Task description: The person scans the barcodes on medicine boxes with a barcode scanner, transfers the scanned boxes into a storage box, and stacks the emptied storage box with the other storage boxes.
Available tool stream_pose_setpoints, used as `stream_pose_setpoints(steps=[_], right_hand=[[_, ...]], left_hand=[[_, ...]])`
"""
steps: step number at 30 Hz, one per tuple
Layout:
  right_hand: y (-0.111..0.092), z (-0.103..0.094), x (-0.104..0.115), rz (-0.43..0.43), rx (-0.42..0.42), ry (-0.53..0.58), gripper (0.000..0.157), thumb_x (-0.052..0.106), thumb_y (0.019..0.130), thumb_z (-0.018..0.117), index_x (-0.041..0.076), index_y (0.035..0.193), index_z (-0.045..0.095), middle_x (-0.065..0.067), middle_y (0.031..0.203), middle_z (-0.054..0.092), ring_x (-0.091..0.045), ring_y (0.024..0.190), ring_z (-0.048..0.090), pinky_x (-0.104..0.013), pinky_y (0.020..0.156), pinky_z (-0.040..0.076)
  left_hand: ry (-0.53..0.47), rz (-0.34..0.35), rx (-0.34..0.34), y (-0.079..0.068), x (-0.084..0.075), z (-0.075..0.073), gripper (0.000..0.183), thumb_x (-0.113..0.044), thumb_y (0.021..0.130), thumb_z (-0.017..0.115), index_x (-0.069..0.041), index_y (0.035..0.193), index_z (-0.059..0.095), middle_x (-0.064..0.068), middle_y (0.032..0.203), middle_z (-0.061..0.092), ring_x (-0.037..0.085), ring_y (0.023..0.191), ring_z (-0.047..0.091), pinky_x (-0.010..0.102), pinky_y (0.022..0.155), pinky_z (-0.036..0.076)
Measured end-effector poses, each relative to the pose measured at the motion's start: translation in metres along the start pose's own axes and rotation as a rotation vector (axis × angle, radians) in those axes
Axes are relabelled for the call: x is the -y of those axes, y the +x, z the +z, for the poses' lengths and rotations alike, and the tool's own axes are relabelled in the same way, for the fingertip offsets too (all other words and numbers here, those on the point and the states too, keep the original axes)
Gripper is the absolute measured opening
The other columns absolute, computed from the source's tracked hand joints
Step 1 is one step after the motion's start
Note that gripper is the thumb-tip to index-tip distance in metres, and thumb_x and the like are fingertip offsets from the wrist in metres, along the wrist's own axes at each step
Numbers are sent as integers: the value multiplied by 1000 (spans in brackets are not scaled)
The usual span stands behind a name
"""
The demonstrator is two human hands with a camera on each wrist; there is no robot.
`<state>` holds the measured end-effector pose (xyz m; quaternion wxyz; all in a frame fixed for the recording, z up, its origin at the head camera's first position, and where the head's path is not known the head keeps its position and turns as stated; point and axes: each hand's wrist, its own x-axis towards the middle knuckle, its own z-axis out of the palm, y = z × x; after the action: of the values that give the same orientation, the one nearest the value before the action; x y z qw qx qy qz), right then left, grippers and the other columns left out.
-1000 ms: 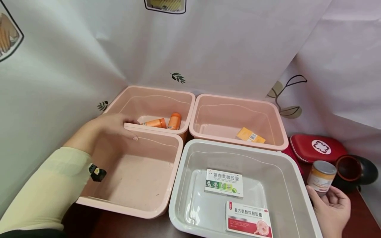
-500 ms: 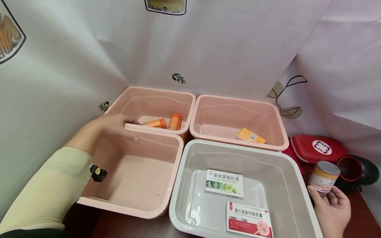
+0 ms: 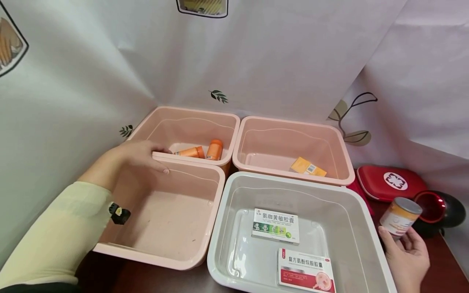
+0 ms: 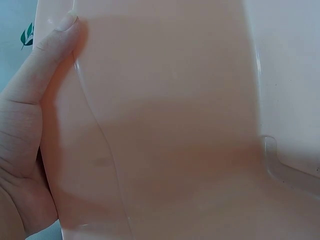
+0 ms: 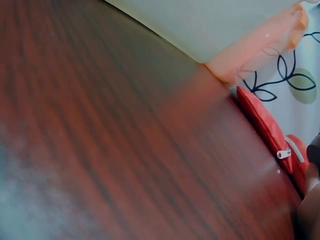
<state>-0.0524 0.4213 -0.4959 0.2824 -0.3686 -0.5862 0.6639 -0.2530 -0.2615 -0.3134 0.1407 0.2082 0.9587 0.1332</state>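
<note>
In the head view my left hand [image 3: 141, 156] grips the rim of the front left pink bin [image 3: 196, 167], its thumb on the inner wall and its fingers over the far side, partly hidden. The left wrist view shows that thumb [image 4: 59, 37] against the bin's inside wall. At the right, my right hand [image 3: 408, 260] holds a small jar [image 3: 399, 219] with a grey lid and an orange and white label. It leans to the right, beside the grey bin [image 3: 370, 228]. In the right wrist view the hand is barely visible at the edge.
Two orange bottles [image 3: 215, 149] lie in the back left pink bin [image 3: 190, 110]. An orange box [image 3: 307, 167] is in the back right one [image 3: 289, 121]. The grey bin holds two medicine boxes [image 3: 305, 270]. A red zip case [image 3: 373, 183] and a black mug-like object [image 3: 454, 209] stand at right.
My right hand has tipped the jar further to the right. The left hand has stayed on the bin's rim.
</note>
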Motion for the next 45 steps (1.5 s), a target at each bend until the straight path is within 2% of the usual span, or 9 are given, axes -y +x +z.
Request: stream_pose_setpoints(steps=[4,10,20,22,28,32,37,41,45], right_hand=[[6,5,0,-44,33,-1,84,3,80,94,20,154,57,2,140,59,-7,123,64,-7,72,50],[13,14,-4,-139,55,106,79,-15,78,88,13,147,63,-1,137,63,-5,112,69,-10,73,52],[22,20,-8,-271,40,55,75,-13,80,86,13,147,64,-5,142,62,-8,120,64,-7,83,49],[23,20,-9,-285,19,22,74,-11,81,86,14,147,65,-3,140,63,-8,118,64,-6,82,48],[24,23,-5,-383,-98,-246,70,5,84,88,20,147,63,15,132,51,-3,119,57,-12,91,50],[10,30,6,-471,-141,-264,66,-2,83,85,14,144,65,19,127,43,-3,127,49,-20,103,48],[-18,39,24,-578,-181,-267,57,-7,84,80,3,139,67,23,121,40,0,128,42,-18,108,43],[-8,35,16,-566,-183,-285,59,-4,85,81,8,141,67,24,123,41,-1,129,44,-19,107,45],[9,28,3,-444,-154,-283,66,4,86,86,21,147,65,20,131,48,-6,131,50,-22,106,47]], left_hand=[[-6,0,1,1,1,0,77,-55,80,90,-7,136,70,3,118,73,23,105,66,56,95,52],[-6,2,5,1,3,1,77,-56,80,90,-7,136,70,3,118,74,23,105,67,57,94,52],[6,1,3,1,1,0,75,-57,80,90,-8,135,71,2,116,74,22,103,67,55,93,52],[7,-3,4,1,1,0,76,-57,80,90,-8,135,71,2,116,74,22,103,66,55,93,52],[12,-14,-3,1,2,-2,79,-58,80,90,-8,137,70,5,120,73,25,107,66,58,95,50],[4,-9,-7,0,3,-3,78,-56,80,90,-7,137,70,6,121,73,26,108,66,59,96,50],[-1,-13,-8,-1,6,-2,78,-57,80,90,-7,137,70,7,122,73,27,110,66,59,97,50],[-3,-20,-7,-2,6,-1,79,-58,80,89,-7,137,70,7,123,73,27,110,66,59,97,50],[-16,-24,-2,-1,6,-1,79,-58,80,90,-7,137,69,6,121,73,27,108,66,58,97,51]])
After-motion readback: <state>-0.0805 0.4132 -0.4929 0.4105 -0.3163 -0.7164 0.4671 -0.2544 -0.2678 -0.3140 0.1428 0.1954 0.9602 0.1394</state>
